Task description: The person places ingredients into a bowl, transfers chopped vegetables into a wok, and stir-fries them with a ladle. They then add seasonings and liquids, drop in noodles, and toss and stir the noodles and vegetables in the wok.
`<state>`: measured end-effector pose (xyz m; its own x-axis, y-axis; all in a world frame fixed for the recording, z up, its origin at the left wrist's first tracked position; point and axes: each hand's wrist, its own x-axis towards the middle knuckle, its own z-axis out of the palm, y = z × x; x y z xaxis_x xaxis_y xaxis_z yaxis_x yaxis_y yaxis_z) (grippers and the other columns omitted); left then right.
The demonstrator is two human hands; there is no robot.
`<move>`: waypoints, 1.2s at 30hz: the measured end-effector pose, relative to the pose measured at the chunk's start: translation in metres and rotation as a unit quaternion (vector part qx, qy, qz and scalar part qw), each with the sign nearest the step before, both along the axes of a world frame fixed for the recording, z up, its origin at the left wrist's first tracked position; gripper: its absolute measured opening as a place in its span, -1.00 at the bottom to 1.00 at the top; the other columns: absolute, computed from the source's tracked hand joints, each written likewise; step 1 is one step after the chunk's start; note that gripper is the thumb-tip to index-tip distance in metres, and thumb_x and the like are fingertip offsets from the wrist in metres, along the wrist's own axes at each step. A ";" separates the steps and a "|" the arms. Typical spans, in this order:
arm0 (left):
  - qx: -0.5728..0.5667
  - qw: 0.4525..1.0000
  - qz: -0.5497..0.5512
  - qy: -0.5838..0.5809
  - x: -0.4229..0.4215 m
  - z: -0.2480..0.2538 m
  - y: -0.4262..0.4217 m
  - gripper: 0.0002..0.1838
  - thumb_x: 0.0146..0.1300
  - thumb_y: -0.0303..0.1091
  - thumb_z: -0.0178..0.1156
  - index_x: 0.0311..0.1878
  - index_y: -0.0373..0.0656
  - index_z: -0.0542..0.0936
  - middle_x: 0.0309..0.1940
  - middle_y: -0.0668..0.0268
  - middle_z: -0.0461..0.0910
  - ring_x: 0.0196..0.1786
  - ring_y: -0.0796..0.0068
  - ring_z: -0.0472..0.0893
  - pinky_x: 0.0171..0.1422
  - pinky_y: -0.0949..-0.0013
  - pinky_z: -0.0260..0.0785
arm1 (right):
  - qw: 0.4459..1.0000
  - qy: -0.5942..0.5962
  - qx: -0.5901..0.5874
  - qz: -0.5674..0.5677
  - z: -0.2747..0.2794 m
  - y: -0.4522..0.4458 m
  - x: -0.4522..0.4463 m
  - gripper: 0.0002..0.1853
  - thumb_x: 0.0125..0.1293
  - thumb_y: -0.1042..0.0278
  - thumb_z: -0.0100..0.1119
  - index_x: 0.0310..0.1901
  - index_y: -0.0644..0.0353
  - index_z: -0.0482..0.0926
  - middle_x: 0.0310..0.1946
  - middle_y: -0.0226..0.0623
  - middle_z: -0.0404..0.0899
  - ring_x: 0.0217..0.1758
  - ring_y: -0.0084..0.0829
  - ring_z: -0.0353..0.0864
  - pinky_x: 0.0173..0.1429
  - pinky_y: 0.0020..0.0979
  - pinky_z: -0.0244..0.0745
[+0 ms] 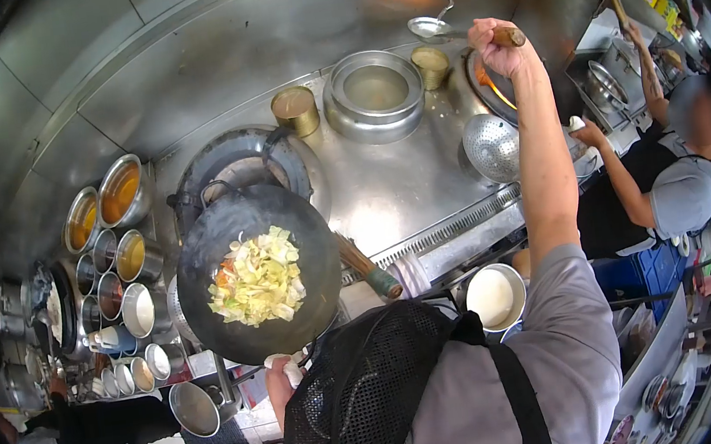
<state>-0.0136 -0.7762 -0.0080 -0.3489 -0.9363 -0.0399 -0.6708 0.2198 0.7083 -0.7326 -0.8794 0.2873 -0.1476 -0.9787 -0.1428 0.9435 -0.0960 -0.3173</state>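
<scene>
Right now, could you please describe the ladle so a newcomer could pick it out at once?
Find the steel cooktop, then the wide pot at its back. Up and right of it, the metal ladle has a wooden handle. Unlike the perforated skimmer below, it is raised in the right hand.

We've got a big steel pot [376, 125] between two tin cans [301, 126], perforated strainer [492, 148] off right, two orange-filled bowls [145, 199] side by side at left
</scene>
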 end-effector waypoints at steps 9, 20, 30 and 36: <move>0.057 0.996 0.061 -0.003 0.003 -0.012 -0.002 -0.54 -0.18 -0.57 0.51 -0.10 -0.24 0.65 -0.24 -0.03 0.69 -0.18 0.01 0.69 -0.06 0.12 0.52 | 1.000 0.022 -0.007 -0.008 0.000 -0.001 -0.006 -0.89 0.33 0.63 0.03 -0.31 0.34 0.31 -0.46 -0.32 0.40 -0.51 -0.50 0.53 -0.47 -0.55 0.57; 0.144 0.980 0.104 0.086 -0.010 0.014 -0.001 -0.73 0.06 -0.48 0.34 -0.14 -0.31 0.63 -0.26 0.05 0.63 -0.27 0.21 0.64 -0.24 0.20 0.52 | 1.000 0.013 -0.006 0.006 0.007 -0.001 -0.003 -0.89 0.35 0.62 0.02 -0.32 0.34 0.30 -0.47 -0.33 0.42 -0.51 -0.50 0.52 -0.47 -0.55 0.57; 0.261 0.901 0.231 0.257 -0.015 -0.004 -0.002 -0.73 0.17 -0.31 0.18 -0.20 -0.35 0.59 -0.30 0.12 0.55 -0.34 0.25 0.59 -0.35 0.22 0.51 | 0.999 0.035 -0.008 -0.005 0.014 0.000 -0.002 -0.88 0.36 0.63 0.01 -0.32 0.31 0.30 -0.48 -0.35 0.42 -0.52 -0.51 0.50 -0.47 -0.55 0.57; 0.263 0.910 0.220 0.232 -0.013 -0.005 -0.003 -0.74 0.17 -0.32 0.18 -0.20 -0.36 0.60 -0.25 0.10 0.57 -0.30 0.26 0.60 -0.32 0.23 0.51 | 1.000 0.029 -0.005 -0.006 0.012 -0.001 -0.005 -0.88 0.37 0.62 0.00 -0.32 0.31 0.30 -0.48 -0.35 0.42 -0.51 -0.51 0.50 -0.46 -0.55 0.56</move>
